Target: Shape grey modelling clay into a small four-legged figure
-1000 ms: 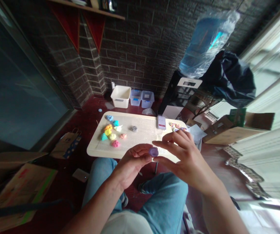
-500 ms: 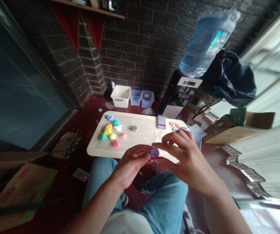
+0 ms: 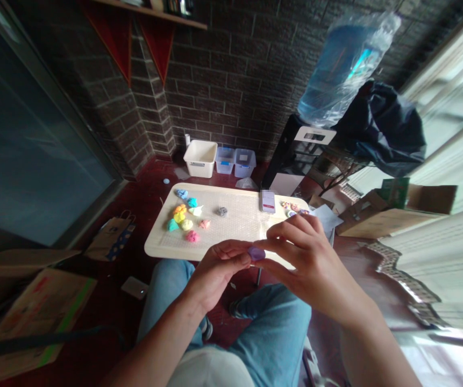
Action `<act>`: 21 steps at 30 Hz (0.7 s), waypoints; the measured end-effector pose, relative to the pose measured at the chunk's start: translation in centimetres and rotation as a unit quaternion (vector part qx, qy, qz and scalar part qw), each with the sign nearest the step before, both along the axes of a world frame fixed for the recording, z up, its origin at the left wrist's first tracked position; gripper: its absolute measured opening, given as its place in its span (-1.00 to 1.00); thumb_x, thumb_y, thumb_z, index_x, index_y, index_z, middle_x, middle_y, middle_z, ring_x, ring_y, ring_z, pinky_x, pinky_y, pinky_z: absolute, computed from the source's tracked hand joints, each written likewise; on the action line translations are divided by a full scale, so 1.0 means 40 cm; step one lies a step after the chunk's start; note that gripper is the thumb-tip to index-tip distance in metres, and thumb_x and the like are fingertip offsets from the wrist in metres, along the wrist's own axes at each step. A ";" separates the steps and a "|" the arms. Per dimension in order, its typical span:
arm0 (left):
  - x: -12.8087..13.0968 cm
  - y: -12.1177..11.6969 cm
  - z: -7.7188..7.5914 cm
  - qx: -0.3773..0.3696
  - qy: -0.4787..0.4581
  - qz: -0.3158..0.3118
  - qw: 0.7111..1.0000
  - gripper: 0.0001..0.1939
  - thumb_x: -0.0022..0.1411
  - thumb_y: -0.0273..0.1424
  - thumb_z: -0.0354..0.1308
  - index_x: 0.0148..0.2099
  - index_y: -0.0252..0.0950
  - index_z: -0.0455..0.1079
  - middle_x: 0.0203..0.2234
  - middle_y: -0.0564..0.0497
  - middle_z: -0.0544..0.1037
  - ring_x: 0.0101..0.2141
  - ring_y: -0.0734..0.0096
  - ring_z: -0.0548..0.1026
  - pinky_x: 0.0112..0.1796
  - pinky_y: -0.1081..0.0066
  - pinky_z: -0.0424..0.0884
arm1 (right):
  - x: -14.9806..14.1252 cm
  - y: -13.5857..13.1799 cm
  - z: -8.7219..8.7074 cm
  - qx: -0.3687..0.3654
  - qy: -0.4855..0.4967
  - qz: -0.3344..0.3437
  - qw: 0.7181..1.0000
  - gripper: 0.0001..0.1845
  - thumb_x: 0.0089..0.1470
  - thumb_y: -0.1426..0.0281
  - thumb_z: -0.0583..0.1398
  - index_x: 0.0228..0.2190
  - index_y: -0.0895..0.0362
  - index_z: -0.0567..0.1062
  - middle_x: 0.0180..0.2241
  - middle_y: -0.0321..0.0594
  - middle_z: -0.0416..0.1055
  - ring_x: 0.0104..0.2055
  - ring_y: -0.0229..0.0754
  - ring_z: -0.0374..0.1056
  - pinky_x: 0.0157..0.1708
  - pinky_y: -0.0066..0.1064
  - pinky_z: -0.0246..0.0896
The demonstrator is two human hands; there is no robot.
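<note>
A small flattened piece of purple modelling clay (image 3: 257, 253) is held above the table's near edge. My left hand (image 3: 225, 269) pinches its left side between thumb and fingertips. From the right, my right hand (image 3: 301, 255) has its thumb and index finger closed on the piece's other edge, while the other fingers curl above. Beyond the hands stands a cream table (image 3: 158, 248) with a bubble-textured sheet on top. Several coloured clay lumps lie on its left part, among them a pink lump (image 3: 192, 236) and a green lump (image 3: 172, 224). A grey lump (image 3: 222, 212) sits near the middle.
A phone (image 3: 268, 201) lies at the table's far side, left of several small coloured pieces (image 3: 293, 206). Storage bins (image 3: 201, 158) stand on the floor by the brick wall. A water dispenser (image 3: 291, 161) and an opened carton (image 3: 396, 212) are to the right.
The purple clay has turned: its round face showed before, and now it looks narrower and more tilted. Both hands stay in nearly the same place.
</note>
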State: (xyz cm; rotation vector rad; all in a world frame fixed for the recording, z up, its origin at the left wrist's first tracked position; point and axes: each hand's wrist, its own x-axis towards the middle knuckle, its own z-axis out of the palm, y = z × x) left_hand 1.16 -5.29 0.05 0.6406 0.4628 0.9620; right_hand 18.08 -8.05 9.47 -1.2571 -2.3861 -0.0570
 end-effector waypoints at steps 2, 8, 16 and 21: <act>0.001 0.001 0.000 -0.004 -0.001 0.000 1.000 -0.85 0.00 -0.43 0.42 -0.30 -0.25 0.61 -0.32 0.02 0.67 -0.24 0.43 0.53 -0.15 0.43 0.37 | -0.001 0.000 0.000 0.001 0.001 0.002 1.000 -0.89 0.17 0.34 0.25 -0.27 0.09 0.56 -0.30 -0.19 0.48 -0.23 -0.11 0.28 -0.12 -0.18 0.07; 0.001 -0.002 -0.001 0.000 -0.003 -0.005 1.000 -0.84 0.02 -0.45 0.40 -0.28 -0.24 0.61 -0.31 0.04 0.68 -0.23 0.44 0.54 -0.12 0.42 0.36 | -0.004 -0.002 -0.001 0.000 -0.007 0.009 1.000 -0.90 0.16 0.35 0.25 -0.29 0.10 0.56 -0.32 -0.21 0.48 -0.26 -0.13 0.27 -0.13 -0.19 0.06; -0.001 -0.006 0.001 0.000 0.003 -0.004 1.000 -0.84 0.02 -0.45 0.40 -0.27 -0.27 0.61 -0.30 -0.01 0.67 -0.21 0.40 0.54 -0.09 0.37 0.36 | -0.007 -0.002 0.001 0.006 -0.015 0.011 1.000 -0.89 0.19 0.37 0.22 -0.32 0.11 0.57 -0.35 -0.21 0.48 -0.28 -0.15 0.26 -0.15 -0.20 0.05; -0.005 -0.002 -0.012 -0.021 -0.003 -0.016 1.000 -0.82 0.00 -0.41 0.42 -0.27 -0.27 0.61 -0.33 0.00 0.66 -0.26 0.43 0.54 -0.15 0.41 0.38 | -0.003 -0.015 0.006 0.006 -0.002 0.002 1.000 -0.81 0.16 0.32 0.25 -0.18 0.09 0.56 -0.28 -0.16 0.47 -0.22 -0.09 0.29 -0.14 -0.18 0.07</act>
